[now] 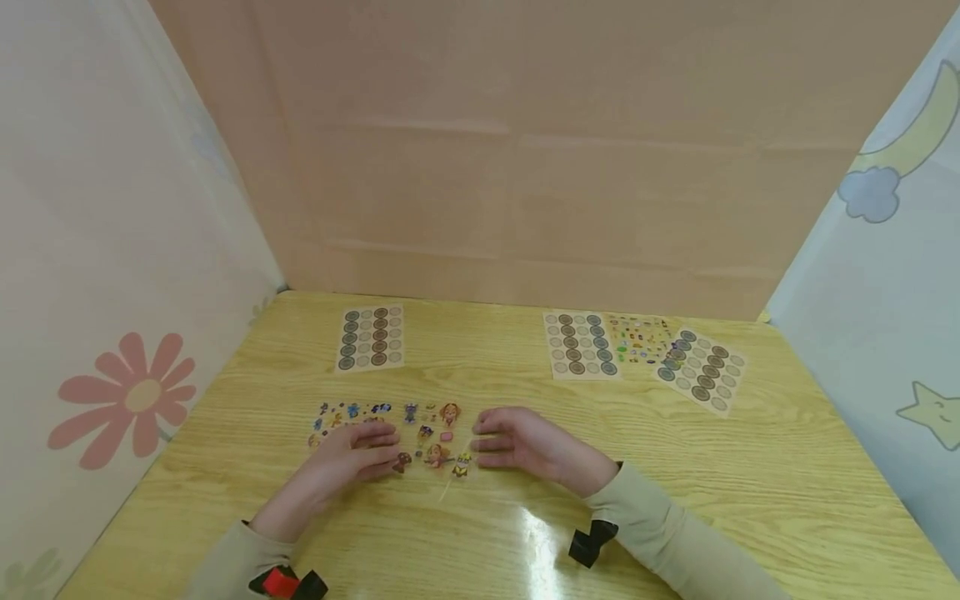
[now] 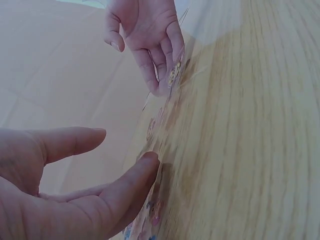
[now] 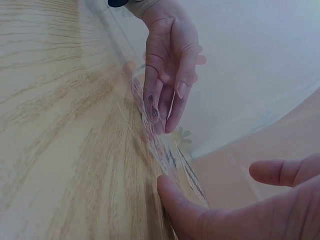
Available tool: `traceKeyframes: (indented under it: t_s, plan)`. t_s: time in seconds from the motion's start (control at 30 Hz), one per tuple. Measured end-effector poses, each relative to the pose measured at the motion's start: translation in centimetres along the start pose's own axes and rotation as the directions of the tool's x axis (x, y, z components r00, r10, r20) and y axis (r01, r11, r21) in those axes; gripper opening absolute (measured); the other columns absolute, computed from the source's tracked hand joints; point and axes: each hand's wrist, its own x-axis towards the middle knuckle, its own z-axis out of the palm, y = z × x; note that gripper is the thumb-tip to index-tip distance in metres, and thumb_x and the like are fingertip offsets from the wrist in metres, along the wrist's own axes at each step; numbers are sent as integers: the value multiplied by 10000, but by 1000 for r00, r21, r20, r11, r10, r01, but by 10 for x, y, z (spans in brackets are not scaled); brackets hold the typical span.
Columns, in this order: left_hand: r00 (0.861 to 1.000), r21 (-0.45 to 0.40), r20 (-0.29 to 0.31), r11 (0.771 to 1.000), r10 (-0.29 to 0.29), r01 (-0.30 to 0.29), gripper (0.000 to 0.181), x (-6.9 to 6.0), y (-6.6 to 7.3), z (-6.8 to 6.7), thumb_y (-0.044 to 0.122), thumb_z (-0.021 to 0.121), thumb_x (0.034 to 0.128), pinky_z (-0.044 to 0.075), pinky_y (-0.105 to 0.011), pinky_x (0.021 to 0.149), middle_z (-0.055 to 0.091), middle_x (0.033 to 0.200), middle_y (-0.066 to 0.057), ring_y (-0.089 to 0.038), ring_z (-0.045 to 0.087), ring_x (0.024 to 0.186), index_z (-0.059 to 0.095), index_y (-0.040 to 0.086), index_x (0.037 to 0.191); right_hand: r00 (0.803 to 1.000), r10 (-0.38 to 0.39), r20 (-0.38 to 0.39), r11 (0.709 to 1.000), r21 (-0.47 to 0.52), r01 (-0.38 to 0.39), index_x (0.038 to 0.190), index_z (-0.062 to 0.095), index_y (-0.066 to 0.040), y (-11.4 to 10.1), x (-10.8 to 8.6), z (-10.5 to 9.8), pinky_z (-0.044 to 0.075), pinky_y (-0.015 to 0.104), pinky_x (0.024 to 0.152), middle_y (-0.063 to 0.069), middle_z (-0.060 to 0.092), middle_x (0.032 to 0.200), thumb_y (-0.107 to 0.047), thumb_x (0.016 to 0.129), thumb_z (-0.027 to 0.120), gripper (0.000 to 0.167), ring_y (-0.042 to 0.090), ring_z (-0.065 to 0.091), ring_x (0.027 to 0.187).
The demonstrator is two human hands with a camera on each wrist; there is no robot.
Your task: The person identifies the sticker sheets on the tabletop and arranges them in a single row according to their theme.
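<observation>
A clear sticker sheet (image 1: 447, 436) with small cartoon figures lies on the table between my hands. My left hand (image 1: 358, 457) rests over its left part, hiding some stickers, thumb apart from the fingers. Smaller stickers (image 1: 353, 410) show beyond that hand; I cannot tell whether they belong to the same sheet. On the sheet's right edge are the fingertips of my right hand (image 1: 536, 443), fingers nearly straight. Seen low in the left wrist view, the sheet (image 2: 175, 74) runs along the tabletop towards the right hand (image 2: 150, 37). Neither thumb pinches it.
Towards the back left lies a sheet of round printed patterns (image 1: 372, 337). Two similar sheets, one straight (image 1: 581, 345) and one slanted (image 1: 702, 369), are at the back right, with a small colourful sticker sheet (image 1: 640, 339) between them. Walls enclose the table (image 1: 480, 550) on three sides.
</observation>
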Motion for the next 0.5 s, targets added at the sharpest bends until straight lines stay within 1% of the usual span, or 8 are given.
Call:
traceKeyframes:
  t_s: [0.1, 0.2, 0.33, 0.5]
  plan:
    - [1000, -16, -20, 1000, -1, 1, 559, -2, -2, -1, 34, 632, 915, 513, -351, 905, 447, 1347, -305, -274, 595, 1092, 365, -150, 1370, 1000, -6, -7, 1000, 6, 6, 1307, 316, 154, 1, 0, 2, 452, 477, 974, 230, 458, 1175, -105, 904, 503, 514, 369, 515, 1109]
    - [1000, -28, -30, 1000, 5, -6, 561, -3, -4, -3, 26, 628, 914, 511, -351, 907, 436, 1353, -309, -276, 597, 1088, 357, -152, 1373, 1000, -11, -14, 1000, 10, 11, 1306, 317, 157, 2, 0, 3, 457, 472, 970, 254, 421, 1226, -103, 903, 506, 515, 372, 508, 1117]
    - [999, -22, -29, 999, 24, -24, 572, -3, -6, -6, 38, 628, 916, 509, -348, 910, 430, 1352, -317, -281, 589, 1100, 347, -163, 1372, 1000, -21, -13, 1000, 3, 21, 1319, 309, 161, 2, 0, 3, 455, 470, 974, 270, 383, 1288, -105, 911, 499, 523, 357, 507, 1112]
    - [999, -21, -28, 999, 43, -44, 588, -3, -9, -10, 57, 633, 916, 504, -338, 917, 443, 1333, -316, -270, 584, 1103, 337, -170, 1370, 1000, -23, -3, 1000, -3, 23, 1281, 335, 155, 2, -1, 5, 449, 476, 978, 228, 429, 1222, -106, 919, 492, 474, 324, 516, 1083]
